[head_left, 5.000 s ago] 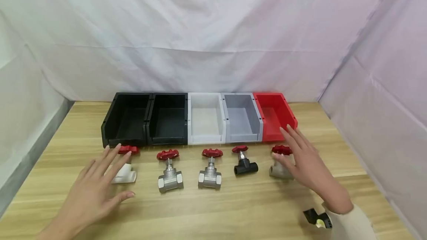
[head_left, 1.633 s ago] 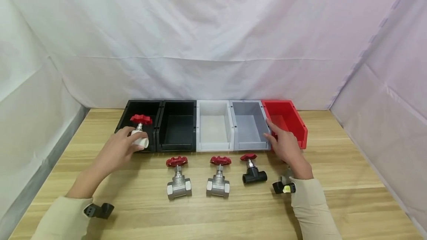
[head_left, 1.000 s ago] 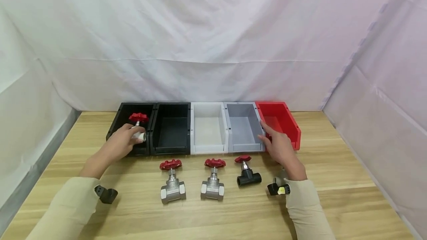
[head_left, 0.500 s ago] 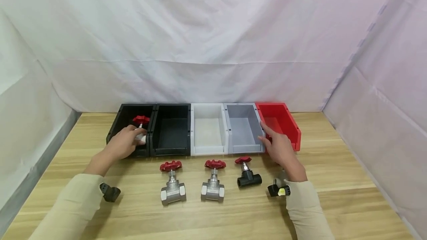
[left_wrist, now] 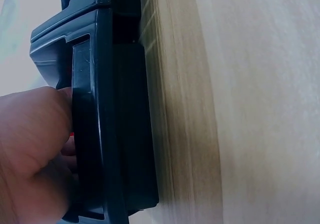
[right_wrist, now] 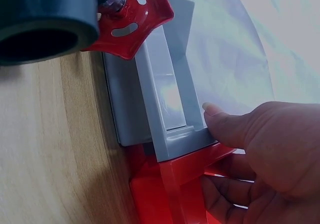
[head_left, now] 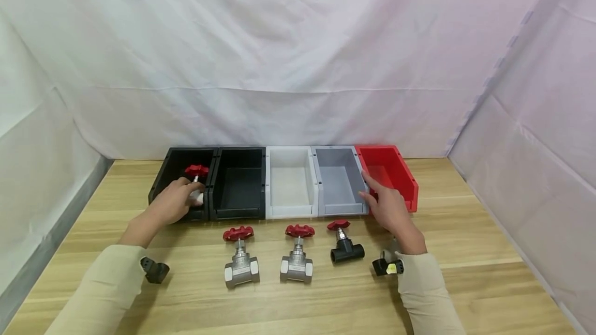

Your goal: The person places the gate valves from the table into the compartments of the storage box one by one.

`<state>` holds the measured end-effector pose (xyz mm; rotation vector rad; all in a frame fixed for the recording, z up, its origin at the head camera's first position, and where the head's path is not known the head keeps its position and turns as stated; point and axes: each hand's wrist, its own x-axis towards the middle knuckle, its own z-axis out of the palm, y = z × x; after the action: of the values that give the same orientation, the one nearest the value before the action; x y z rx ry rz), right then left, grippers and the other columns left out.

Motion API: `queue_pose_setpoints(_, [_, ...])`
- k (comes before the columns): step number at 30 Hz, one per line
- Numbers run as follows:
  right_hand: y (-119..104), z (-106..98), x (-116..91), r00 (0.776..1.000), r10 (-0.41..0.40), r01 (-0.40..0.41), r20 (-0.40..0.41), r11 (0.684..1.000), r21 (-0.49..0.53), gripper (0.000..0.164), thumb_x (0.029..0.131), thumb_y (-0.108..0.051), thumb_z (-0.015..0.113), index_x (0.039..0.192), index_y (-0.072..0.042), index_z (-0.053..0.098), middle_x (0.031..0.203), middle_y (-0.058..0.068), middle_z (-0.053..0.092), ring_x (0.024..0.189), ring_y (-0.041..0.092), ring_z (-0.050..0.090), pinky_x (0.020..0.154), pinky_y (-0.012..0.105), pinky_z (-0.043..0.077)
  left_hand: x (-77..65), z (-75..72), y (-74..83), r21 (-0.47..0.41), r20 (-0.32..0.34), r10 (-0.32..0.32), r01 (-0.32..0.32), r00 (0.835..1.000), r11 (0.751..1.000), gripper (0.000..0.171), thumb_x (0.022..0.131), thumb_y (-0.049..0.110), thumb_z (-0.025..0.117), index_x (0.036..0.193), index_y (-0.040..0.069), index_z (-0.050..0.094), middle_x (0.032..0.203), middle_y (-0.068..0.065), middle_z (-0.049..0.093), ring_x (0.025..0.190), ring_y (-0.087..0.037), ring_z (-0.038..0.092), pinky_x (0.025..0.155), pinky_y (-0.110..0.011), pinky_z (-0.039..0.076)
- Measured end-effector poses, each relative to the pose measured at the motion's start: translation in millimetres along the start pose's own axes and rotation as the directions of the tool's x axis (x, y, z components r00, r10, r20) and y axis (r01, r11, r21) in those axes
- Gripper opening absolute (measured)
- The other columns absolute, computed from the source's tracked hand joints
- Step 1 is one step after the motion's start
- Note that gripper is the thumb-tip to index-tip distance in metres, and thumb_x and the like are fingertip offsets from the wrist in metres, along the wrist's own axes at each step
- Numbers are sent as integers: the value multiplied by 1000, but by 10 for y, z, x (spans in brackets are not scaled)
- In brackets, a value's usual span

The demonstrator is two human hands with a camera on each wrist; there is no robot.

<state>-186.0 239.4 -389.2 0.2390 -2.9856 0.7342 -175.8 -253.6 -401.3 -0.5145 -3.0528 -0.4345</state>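
In the head view my left hand (head_left: 169, 201) reaches into the leftmost black bin (head_left: 197, 214). Its fingers grip the white body of a valve (head_left: 197, 170), whose red handwheel points up and back. The left wrist view has that hand (left_wrist: 32, 129) behind the bin's front wall, the valve mostly hidden. My right hand (head_left: 392, 210) pinches the adjoining walls of the grey bin (head_left: 343, 210) and the red bin (head_left: 412, 188). In the right wrist view its thumb lies on the grey side, and the other fingers curl inside the red one.
Two metal valves (head_left: 241, 268) with red handwheels and a black one (head_left: 346, 251) lie before the bins. Another valve (head_left: 389, 253) is mostly covered by the right wrist. A second black bin (head_left: 239, 214) and a white bin (head_left: 291, 212) stand mid-row; white cloth hangs behind.
From the table, the white valve has been taken up by my left hand and lowered into the leftmost bin. My right hand has moved from above the rightmost valve onto the bin walls.
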Motion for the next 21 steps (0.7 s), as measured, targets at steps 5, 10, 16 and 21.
queue_pose_setpoints(5, [-1,20,2,1000,-3,3,-5,1000,-6,70,88,-23,70,149,-17,35,66,-1,57,62,19,50,71,40,55,-10,-17,-1,-17,5,-2,2,1000,1000,30,87,1,66,116,-3,62,105,-28,56,97,-43,54,83,-57,46])
queue_pose_setpoints(10, [-7,21,2,1000,-4,4,0,1000,1,70,89,-24,69,149,-17,35,64,-1,56,61,19,49,68,38,54,-3,-23,-13,-27,7,1,-1,1000,1000,30,86,-2,65,115,-3,62,104,-28,55,96,-43,54,84,-58,46])
queue_pose_setpoints(16, [-15,0,2,1000,-2,2,4,1000,4,71,89,-22,70,150,-17,34,67,-1,58,63,19,50,70,40,55,21,-19,-30,-40,10,10,-10,1000,999,28,85,-3,66,113,-3,62,104,-28,55,94,-43,55,83,-58,46])
queue_pose_setpoints(21, [-3,1,5,1000,-2,2,-3,1000,-4,71,88,-21,70,149,-16,35,73,1,62,69,20,53,73,44,55,23,-38,-22,-56,26,14,-12,1000,998,26,87,0,66,113,-2,63,104,-28,54,92,-40,56,80,-55,48])
